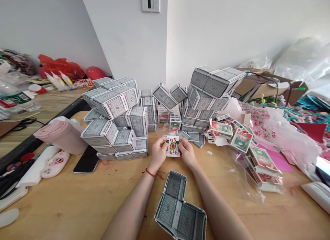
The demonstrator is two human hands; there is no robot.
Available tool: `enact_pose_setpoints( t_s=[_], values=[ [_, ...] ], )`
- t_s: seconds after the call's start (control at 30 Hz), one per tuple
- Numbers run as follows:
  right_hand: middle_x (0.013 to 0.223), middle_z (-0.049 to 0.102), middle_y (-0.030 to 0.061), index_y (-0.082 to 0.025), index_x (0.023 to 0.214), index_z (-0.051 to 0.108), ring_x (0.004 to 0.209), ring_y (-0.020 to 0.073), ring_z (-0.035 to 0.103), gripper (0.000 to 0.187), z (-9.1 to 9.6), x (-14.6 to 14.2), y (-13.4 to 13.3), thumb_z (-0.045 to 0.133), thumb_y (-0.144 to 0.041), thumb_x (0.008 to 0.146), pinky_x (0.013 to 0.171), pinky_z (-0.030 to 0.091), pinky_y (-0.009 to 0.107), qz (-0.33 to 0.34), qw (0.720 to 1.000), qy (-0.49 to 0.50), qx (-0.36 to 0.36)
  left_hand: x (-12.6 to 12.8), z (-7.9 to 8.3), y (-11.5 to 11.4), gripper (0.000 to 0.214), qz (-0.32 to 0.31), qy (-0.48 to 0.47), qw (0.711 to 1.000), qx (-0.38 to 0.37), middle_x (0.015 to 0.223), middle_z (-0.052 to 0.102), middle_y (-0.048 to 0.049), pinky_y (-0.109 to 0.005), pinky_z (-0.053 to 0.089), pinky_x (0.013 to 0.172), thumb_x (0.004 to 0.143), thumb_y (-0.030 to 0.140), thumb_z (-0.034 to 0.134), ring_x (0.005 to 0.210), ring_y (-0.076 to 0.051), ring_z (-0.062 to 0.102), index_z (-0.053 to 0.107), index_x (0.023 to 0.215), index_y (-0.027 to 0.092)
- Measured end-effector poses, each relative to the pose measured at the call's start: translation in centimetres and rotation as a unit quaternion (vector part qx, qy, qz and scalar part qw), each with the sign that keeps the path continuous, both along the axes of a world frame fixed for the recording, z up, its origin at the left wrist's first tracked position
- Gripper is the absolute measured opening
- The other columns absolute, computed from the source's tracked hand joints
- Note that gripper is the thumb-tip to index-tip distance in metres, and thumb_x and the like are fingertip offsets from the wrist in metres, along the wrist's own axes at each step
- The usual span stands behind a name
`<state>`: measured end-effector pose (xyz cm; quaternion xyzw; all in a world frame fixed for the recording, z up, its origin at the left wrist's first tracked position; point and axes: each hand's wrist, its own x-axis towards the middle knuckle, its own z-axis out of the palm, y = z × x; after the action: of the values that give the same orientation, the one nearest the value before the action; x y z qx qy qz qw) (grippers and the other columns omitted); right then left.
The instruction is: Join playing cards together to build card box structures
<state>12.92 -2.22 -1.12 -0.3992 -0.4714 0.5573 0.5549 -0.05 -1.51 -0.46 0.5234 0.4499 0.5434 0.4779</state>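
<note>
My left hand (157,153) and my right hand (186,151) hold a face-up playing card (172,146) between them, each pinching one side edge, above the wooden table (103,195). The card shows a red and yellow court figure. Close to me, between my forearms, lies a folded structure of grey-backed cards (177,207) with an open box shape at its far end. Behind the held card stand piles of cubes made of grey-backed cards (118,116), and a taller pile (211,88) rises at the right.
Red and green card boxes (242,138) spill out of clear plastic at the right. A pink cup (62,135) and a black phone (87,159) lie at the left. Bags and a cardboard box (270,85) crowd the far right, against the white wall.
</note>
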Motion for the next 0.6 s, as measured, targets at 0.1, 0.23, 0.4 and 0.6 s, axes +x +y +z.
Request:
enact_pose_setpoints(
  t_s=[0.1,0.23,0.4,0.6],
  values=[
    [0.081,0.062,0.0001,-0.021,0.095,0.054,0.067,0.0157,0.057,0.026,0.14,0.07,-0.01,0.053,-0.032,0.071,0.060,0.045,0.027,-0.005,1.000,0.005,-0.024,0.14,0.14,-0.13,0.017,-0.016,-0.026,0.999,-0.015,0.084,0.063,-0.0049,-0.024,0.045,0.065,0.071,0.017,0.050,0.075,-0.014,0.058,0.056,0.086,0.014],
    [0.077,0.061,-0.0006,-0.021,0.092,0.055,0.061,0.0139,0.054,0.026,0.41,0.04,-0.13,0.053,-0.032,0.070,0.055,0.043,0.025,-0.016,0.999,0.015,-0.048,0.52,0.23,-0.39,0.011,-0.023,-0.057,0.998,-0.020,0.074,0.060,-0.0004,-0.021,0.043,0.059,0.073,0.018,0.047,0.066,-0.011,0.054,0.051,0.082,0.016],
    [0.069,0.057,-0.0024,-0.021,0.089,0.053,0.054,0.0117,0.049,0.023,0.33,0.14,-0.17,0.054,-0.032,0.069,0.050,0.040,0.023,0.000,0.996,0.037,-0.077,0.63,0.45,-0.52,0.006,-0.023,-0.071,0.997,-0.024,0.066,0.055,0.0022,-0.019,0.039,0.053,0.072,0.019,0.047,0.059,-0.009,0.049,0.049,0.077,0.016],
    [0.066,0.053,-0.0042,-0.021,0.084,0.050,0.053,0.0103,0.047,0.018,0.01,0.38,-0.16,0.055,-0.031,0.069,0.050,0.039,0.022,0.030,0.994,0.062,-0.079,0.19,0.84,-0.41,0.005,-0.012,-0.051,0.998,-0.024,0.060,0.049,0.0037,-0.017,0.034,0.049,0.069,0.019,0.048,0.053,-0.008,0.043,0.051,0.072,0.016]
  ],
)
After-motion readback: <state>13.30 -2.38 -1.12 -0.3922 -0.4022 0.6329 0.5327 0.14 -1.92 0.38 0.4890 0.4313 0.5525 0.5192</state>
